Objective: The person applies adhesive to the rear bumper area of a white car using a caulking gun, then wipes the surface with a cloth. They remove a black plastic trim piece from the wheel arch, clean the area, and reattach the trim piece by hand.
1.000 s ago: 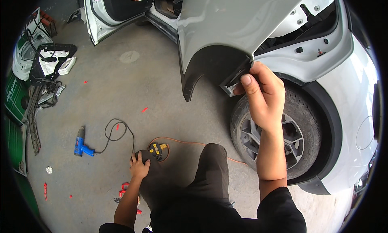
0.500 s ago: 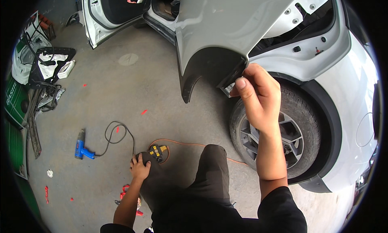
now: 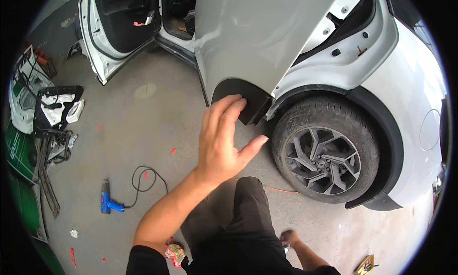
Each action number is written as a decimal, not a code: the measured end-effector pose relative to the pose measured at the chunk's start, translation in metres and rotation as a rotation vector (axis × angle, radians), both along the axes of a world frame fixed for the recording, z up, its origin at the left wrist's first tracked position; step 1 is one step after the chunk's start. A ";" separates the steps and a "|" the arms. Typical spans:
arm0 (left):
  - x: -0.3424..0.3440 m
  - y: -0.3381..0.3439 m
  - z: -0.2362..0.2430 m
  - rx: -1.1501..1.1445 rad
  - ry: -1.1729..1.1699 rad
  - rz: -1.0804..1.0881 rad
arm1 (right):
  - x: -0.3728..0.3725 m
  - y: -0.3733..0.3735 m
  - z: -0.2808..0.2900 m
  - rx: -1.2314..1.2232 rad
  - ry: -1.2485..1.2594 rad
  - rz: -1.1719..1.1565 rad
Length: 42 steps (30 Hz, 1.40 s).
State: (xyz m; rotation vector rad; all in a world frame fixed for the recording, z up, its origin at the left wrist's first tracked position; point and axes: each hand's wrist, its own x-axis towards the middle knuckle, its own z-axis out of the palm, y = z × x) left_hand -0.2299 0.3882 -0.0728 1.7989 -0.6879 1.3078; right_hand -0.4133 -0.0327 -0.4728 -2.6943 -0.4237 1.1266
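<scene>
From where I stand, the person's left grip (image 3: 217,151) is raised in front of the grey door (image 3: 253,41), its fingers (image 3: 237,104) over the dark trim (image 3: 259,97) at the door's curved lower edge; the grip is wide, the thumb well apart from the fingers, and I can't tell whether the fingertips press on the trim or only overlap it in view; the trim is above the knees and to the left of the wheel (image 3: 322,163); the right grip (image 3: 290,237) is low beside the person's thigh, partly in shade, and I can't tell whether it is wide, narrow or holding something.

The door hangs out from the white car (image 3: 410,127), with a second door (image 3: 126,22) open farther off; on the floor (image 3: 119,146), well to the left of the knees, lies a blue heat gun (image 3: 107,201), its dark cord (image 3: 141,189) looped beside it; red scraps (image 3: 173,151) are scattered around; an orange cable (image 3: 281,190) runs toward the wheel; farther left, loose car parts (image 3: 57,105) are piled near green panels (image 3: 20,153).
</scene>
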 end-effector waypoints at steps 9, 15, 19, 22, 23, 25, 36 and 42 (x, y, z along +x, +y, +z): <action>0.035 -0.014 -0.014 -0.024 -0.041 0.162 | -0.084 0.083 0.024 0.623 0.083 -0.901; 0.039 -0.009 -0.006 0.116 -0.091 0.230 | -0.095 0.110 0.030 0.727 0.065 -0.959; 0.037 -0.008 -0.007 0.152 -0.071 0.255 | -0.109 0.118 0.029 0.761 0.068 -0.978; 0.039 -0.010 -0.007 0.167 -0.120 0.277 | -0.113 0.125 0.029 0.798 0.065 -0.995; 0.039 -0.011 -0.009 0.167 -0.135 0.278 | -0.117 0.128 0.029 0.811 0.062 -1.002; 0.039 -0.012 -0.009 0.180 -0.140 0.310 | -0.118 0.135 0.028 0.836 0.051 -1.016; 0.037 -0.006 -0.007 0.212 -0.133 0.286 | -0.112 0.152 0.034 0.889 0.043 -1.041; 0.042 -0.010 -0.009 0.184 -0.155 0.294 | -0.132 0.128 0.037 0.926 -0.012 -1.105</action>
